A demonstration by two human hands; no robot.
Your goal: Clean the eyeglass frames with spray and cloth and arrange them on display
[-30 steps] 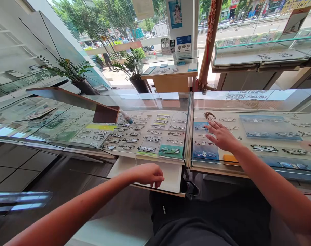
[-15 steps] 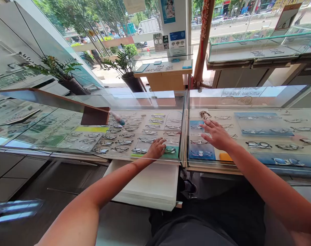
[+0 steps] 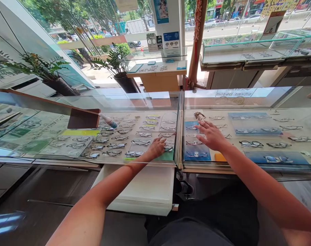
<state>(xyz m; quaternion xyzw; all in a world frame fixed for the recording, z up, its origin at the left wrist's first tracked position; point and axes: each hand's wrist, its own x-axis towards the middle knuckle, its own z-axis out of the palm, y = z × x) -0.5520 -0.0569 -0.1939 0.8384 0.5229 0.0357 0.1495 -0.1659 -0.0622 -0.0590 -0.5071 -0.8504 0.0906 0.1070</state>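
Note:
My left hand (image 3: pixel 157 148) is over the glass top of the left display case (image 3: pixel 155 102), above eyeglass frames and a green card. Its fingers are slightly apart and nothing shows in them. My right hand (image 3: pixel 211 136) hovers over or rests on the right display case (image 3: pixel 204 102); contact cannot be made out. Its fingers are spread and hold nothing. A crumpled beige cloth (image 3: pixel 199 116) lies just beyond those fingertips. Farther left, a white spray bottle (image 3: pixel 109 121) with a blue-and-pink label appears tilted in my view, near a brown-framed mirror or stand (image 3: pixel 83 118).
Under the glass are rows of eyeglasses (image 3: pixel 251 144) and an orange item (image 3: pixel 220 157). A white drawer (image 3: pixel 140 191) juts out below the left case, near my legs. Potted plants (image 3: pixel 121 75) and another glass showcase (image 3: pixel 250 54) stand beyond, by the windows.
The view has turned slightly, so the cases appear farther left. My left hand has shifted a little right along the glass, its fingers straighter. My right hand stays near the cloth.

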